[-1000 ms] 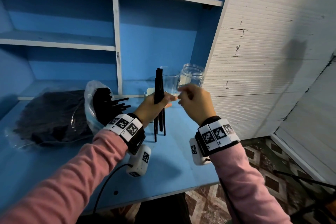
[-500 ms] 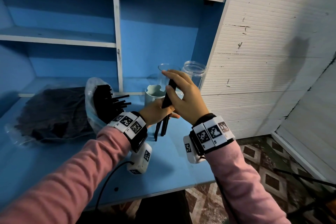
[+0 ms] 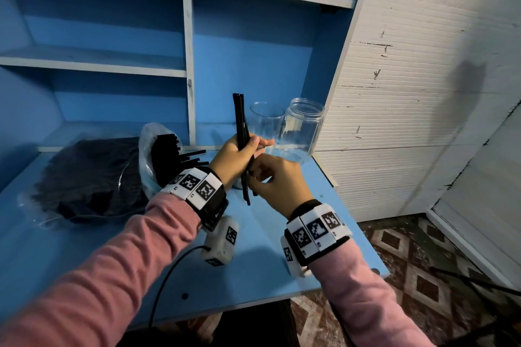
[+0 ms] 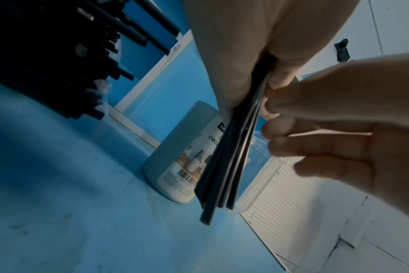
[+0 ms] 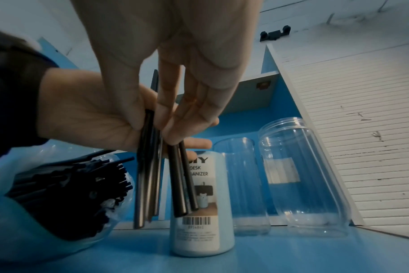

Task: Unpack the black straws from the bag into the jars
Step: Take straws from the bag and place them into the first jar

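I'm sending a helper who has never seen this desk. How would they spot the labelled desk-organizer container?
On the blue desk, look along the back, left of the white slatted wall panel. Three upright containers stand in a row there; the desk organizer is the leftmost, nearest the bag of black straws. It alone is opaque, with a barcode label; its neighbours are clear.

place: home storage corner | cues: blue shelving unit [image 3: 186, 70]; white slatted cabinet door [image 3: 400, 110]; patterned tile floor [image 3: 423, 276]

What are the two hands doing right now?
Left hand: grips a bundle of black straws, held upright.
Right hand: pinches the lower part of those straws.
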